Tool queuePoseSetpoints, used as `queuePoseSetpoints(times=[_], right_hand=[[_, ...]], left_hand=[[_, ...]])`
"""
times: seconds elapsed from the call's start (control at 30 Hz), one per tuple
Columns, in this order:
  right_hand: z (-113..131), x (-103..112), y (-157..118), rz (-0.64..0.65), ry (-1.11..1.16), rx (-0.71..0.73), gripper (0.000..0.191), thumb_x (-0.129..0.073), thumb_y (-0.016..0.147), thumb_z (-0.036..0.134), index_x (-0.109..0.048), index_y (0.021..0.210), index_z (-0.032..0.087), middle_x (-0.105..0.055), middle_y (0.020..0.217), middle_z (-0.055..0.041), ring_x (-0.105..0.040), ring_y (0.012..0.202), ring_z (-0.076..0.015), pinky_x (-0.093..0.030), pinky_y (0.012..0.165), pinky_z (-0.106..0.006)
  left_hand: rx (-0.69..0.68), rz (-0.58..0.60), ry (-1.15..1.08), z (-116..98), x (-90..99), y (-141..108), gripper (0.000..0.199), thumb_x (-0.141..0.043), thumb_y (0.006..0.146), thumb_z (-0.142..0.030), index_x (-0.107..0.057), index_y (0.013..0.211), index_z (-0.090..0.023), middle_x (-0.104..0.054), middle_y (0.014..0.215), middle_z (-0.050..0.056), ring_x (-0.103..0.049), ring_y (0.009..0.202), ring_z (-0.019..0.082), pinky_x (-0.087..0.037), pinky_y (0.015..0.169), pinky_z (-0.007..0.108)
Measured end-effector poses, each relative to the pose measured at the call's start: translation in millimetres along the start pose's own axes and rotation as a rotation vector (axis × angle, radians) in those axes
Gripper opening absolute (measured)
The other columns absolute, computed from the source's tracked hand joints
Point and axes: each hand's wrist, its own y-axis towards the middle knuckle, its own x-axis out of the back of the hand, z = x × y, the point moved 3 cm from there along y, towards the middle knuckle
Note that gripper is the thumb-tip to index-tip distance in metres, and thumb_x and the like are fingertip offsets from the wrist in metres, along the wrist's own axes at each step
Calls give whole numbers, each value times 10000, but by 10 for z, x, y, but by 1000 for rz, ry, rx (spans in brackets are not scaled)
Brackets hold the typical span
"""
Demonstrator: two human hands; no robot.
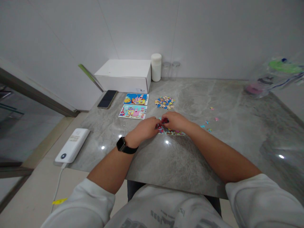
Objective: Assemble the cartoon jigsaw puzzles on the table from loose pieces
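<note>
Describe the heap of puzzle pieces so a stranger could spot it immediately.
Find the large white box. In front of it lie two picture cards; right of them sits the heap of puzzle pieces. Unlike those flat rectangular cards, it's a loose multicoloured jumble.

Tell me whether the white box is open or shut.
Shut: the white box has its top lying flat, with no raised flap showing.

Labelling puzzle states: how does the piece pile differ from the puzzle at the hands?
- Layout: the piece pile is a jumbled heap with a ragged outline; the puzzle lies flat with a straight near edge.
- Visibility: the pile is in full view; the puzzle is partly covered by the left hand and right hand.
- Place: the pile sits farther from the person than the puzzle.
Shared: both multicoloured, on the grey table.
</note>
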Motion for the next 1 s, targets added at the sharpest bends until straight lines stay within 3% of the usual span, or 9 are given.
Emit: queuePoseSetpoints(times=[0.43,0.7,0.9,1.0], right_hand=[[94,4,-60,11,-99,-76,232,-696,906,311,-794,1102,236,-763,1164,-106,-690,1055,-262,-472,839,-313],[114,-18,-86,-50,-106,-94,197,-690,920,291,-818,1063,244,-780,1123,-99,-701,1034,-261,-484,813,-313],[29,142,-218,-156,18,25,150,-708,933,258,-810,1040,236,-787,1034,-51,-690,977,-209,-471,857,-299],[9,85,-431,-163,20,90,152,-738,928,285,-801,1058,237,-766,1028,-59,-685,946,-209,-474,842,-306]], left_hand=[[58,-17,-5,-26,12,-8,199,-646,918,-252,-676,1101,-180,-728,1079,100,-690,951,253,-526,818,350],[57,-9,11,-66,54,-8,175,-628,933,-266,-686,1077,-184,-720,1059,96,-686,949,250,-520,822,349],[13,-24,-42,8,1,-14,228,-666,880,-208,-717,1102,-193,-720,1063,77,-685,952,233,-526,837,326],[-4,-40,-46,17,-24,-14,228,-668,887,-218,-725,1107,-197,-718,1069,78,-684,957,229,-528,842,321]])
